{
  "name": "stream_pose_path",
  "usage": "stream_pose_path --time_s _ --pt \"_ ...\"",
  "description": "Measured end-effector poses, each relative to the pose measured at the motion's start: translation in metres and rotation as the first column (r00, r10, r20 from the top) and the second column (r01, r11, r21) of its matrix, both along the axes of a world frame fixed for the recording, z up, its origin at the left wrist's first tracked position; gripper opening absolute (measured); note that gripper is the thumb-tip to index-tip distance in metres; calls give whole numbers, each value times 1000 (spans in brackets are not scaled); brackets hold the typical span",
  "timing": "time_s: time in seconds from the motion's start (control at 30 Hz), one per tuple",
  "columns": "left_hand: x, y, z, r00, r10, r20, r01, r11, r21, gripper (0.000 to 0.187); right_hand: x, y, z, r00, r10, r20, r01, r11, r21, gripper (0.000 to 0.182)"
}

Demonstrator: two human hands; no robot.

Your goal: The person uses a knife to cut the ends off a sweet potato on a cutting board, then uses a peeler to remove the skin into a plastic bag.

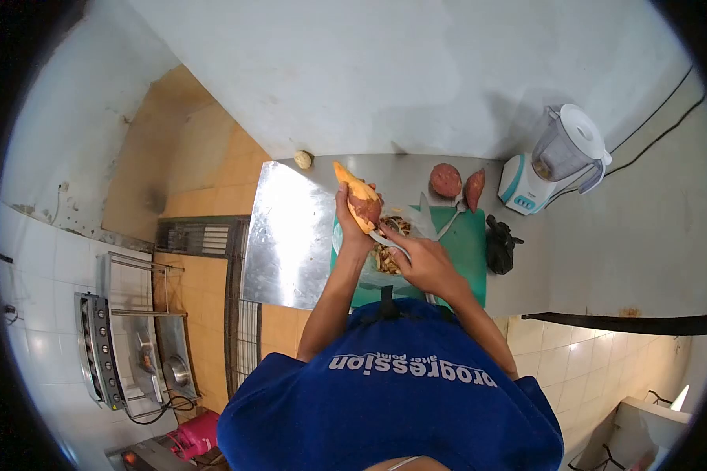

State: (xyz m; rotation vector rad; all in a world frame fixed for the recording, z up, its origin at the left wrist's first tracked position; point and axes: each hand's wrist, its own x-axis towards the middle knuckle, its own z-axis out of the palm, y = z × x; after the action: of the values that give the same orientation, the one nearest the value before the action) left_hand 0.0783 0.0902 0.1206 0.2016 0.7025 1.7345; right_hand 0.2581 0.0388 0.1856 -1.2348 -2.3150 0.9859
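A partly peeled sweet potato (360, 198), orange with some reddish skin left, is gripped in my left hand (350, 220). My right hand (426, 263) is closed around a peeler (389, 243), whose end is at the lower tip of the sweet potato. Below both hands, a clear plastic bag with peelings (386, 259) lies on the green cutting board (469, 251). A knife (425, 209) and a spoon-like utensil (452, 220) rest toward the board's back edge.
Two unpeeled sweet potatoes (446, 180) lie behind the board. A blender (558, 161) stands at the back right, with a black plastic bag (501, 245) nearer. A small pale round item (303, 159) sits at the back left of the metal table (287, 235).
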Motion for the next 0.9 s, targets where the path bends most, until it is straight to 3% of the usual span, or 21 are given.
stream_pose_path --time_s 0.1,0.17,0.27,0.37,0.43,0.57,0.6,0.67,0.77,0.83,0.87,0.9 --pt "-11 5 2 998 15 -56 -13 999 38 47 7 -1 -14 999 30 -20 -29 999 39 49" --pt "-13 6 -2 997 76 34 -77 997 28 46 9 -1 -19 999 45 -26 -44 998 33 48" --pt "-6 1 3 999 47 -7 -47 999 6 47 2 1 -1 999 6 -35 -6 1000 7 47" --pt "-7 4 3 997 49 -67 -48 999 16 47 1 1 2 999 30 22 -30 999 -17 47" --pt "-16 7 1 998 70 2 -70 996 59 50 10 -3 -5 996 69 58 -66 997 -44 47" --pt "-14 2 4 993 -34 -109 40 998 55 50 4 -3 6 1000 -1 17 2 995 -95 45" --pt "-8 -2 11 992 -49 -116 56 997 60 49 1 -4 1 1000 9 -14 -10 999 -40 45" --pt "-13 0 1 995 -64 -78 71 994 88 48 0 0 -5 999 23 -43 -22 999 30 45" --pt "-12 5 -6 995 -104 8 102 985 136 48 5 2 -7 998 38 -43 -39 999 -34 44" --pt "-8 3 -3 994 -103 31 98 986 134 47 5 3 1 985 -17 -170 18 1000 5 43" --pt "-7 2 -1 993 -110 33 105 986 126 47 5 0 4 985 -25 -169 25 1000 -3 43" --pt "-7 1 3 996 -91 12 89 990 107 47 3 -4 9 998 -13 -54 10 999 -53 43"
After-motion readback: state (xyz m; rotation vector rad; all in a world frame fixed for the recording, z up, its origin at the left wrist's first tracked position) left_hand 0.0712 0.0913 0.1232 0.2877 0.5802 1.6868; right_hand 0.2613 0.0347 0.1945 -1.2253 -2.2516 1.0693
